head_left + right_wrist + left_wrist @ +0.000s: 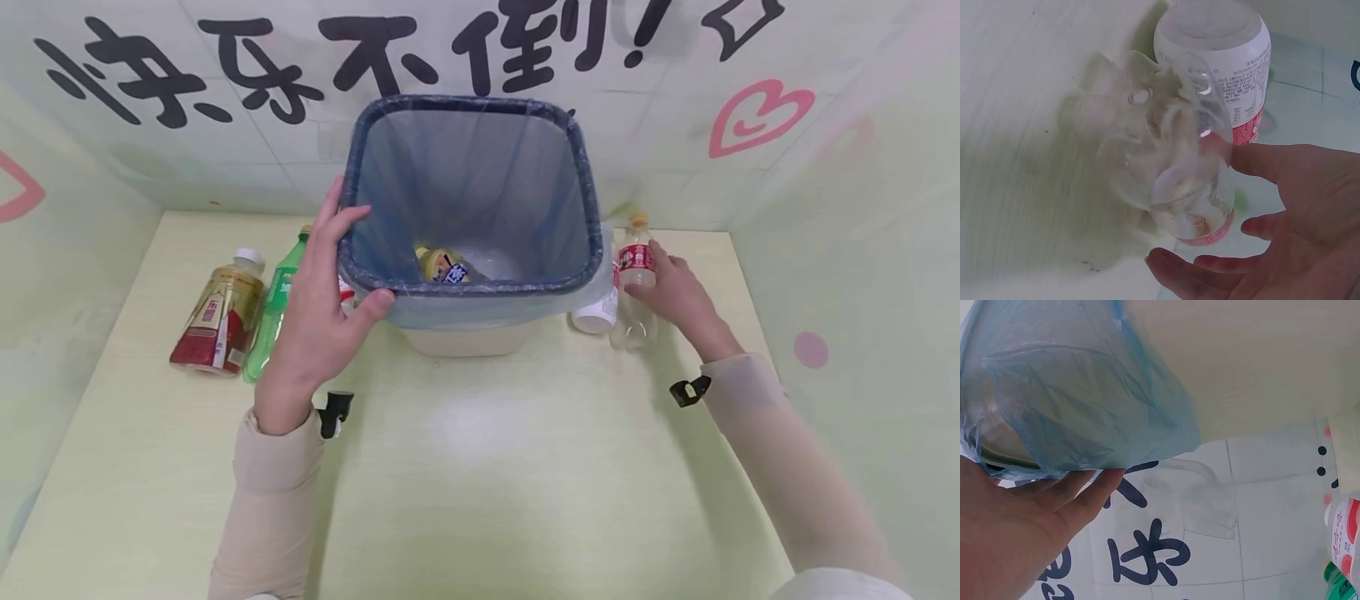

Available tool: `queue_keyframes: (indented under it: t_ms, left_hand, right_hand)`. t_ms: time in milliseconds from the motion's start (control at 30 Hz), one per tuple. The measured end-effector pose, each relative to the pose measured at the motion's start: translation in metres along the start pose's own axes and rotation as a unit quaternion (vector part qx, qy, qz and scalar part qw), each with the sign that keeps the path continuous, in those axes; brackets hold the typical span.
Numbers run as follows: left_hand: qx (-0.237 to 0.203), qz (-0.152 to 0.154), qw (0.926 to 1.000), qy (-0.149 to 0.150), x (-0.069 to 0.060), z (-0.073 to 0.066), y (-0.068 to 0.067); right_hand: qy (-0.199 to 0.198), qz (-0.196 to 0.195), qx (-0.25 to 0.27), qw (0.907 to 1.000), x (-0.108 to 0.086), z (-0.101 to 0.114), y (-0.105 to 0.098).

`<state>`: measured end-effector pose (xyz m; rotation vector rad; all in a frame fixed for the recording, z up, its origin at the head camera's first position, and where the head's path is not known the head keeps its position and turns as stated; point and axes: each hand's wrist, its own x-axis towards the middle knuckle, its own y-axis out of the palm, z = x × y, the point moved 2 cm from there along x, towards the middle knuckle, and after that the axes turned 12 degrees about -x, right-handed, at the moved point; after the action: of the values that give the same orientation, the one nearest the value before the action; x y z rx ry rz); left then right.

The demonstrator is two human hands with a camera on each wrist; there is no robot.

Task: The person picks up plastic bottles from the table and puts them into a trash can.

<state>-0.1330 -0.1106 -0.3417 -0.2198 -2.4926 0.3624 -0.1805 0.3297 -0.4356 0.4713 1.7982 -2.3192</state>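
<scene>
A trash bin (480,340) with a dark rim and a translucent bluish liner bag (1085,412) stands at the back. My left hand (315,308) grips its left rim, one finger hooked over the edge and the thumb at the front. Inside lies a yellow-labelled bottle (442,265). To the right of the bin, my right hand (682,296) holds a clear plastic bottle (637,308) with a red label and orange cap, thumb and fingers on opposite sides. Its base faces the right wrist camera. Beside it lies a white bottle (1216,69), base toward me.
Left of the bin lie a red-and-gold bottle (225,321) with a white cap and a green bottle (273,312). Part of a red-and-white bottle (347,296) shows behind my left hand. Walls with black characters (375,50) and pink hearts enclose the pale table (480,467).
</scene>
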Motion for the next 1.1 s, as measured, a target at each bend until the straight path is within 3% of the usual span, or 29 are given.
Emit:
queue_keyframes:
  t_ms: [767, 1100]
  left_hand:
    - [-0.010, 0.005, 0.9996, -0.024, 0.0084, -0.0092, -0.0064]
    - [0.000, 0.013, 0.9997, -0.021, 0.0068, -0.0063, -0.0073]
  right_hand:
    - [0.044, 0.038, 0.049, 0.9971, 0.0000, 0.0030, -0.0029]
    - [0.028, 0.035, 0.072, 0.9964, -0.0055, -0.0031, -0.0033]
